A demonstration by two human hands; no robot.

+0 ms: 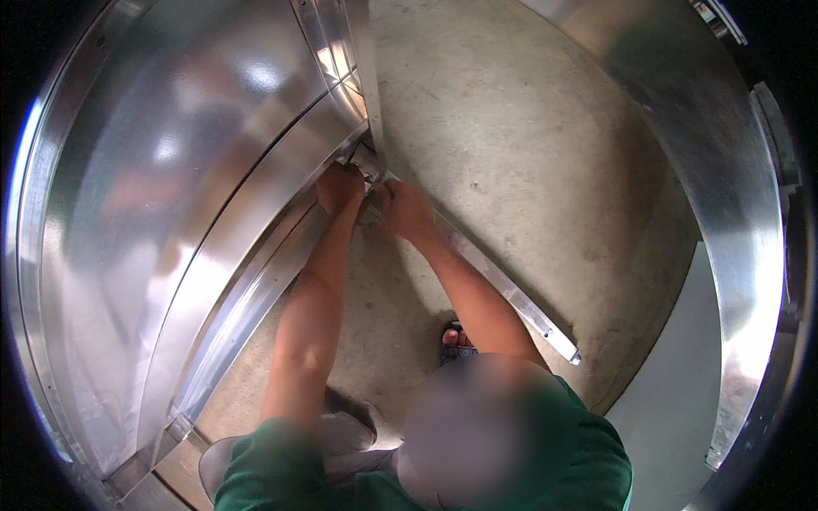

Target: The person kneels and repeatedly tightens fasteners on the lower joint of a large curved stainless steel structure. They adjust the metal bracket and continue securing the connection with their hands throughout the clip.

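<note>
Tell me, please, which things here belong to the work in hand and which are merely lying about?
In hand:
- left hand and right hand, both at the corner joint
- long metal strip running from that joint
- large sheet-metal panel

Lying about:
- second metal sheet at the right
- concrete floor
- sandalled foot

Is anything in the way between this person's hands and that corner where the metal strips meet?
Nothing visible. The left hand and right hand are already at the corner joint, where the flat metal strip meets the sheet-metal duct.
</note>
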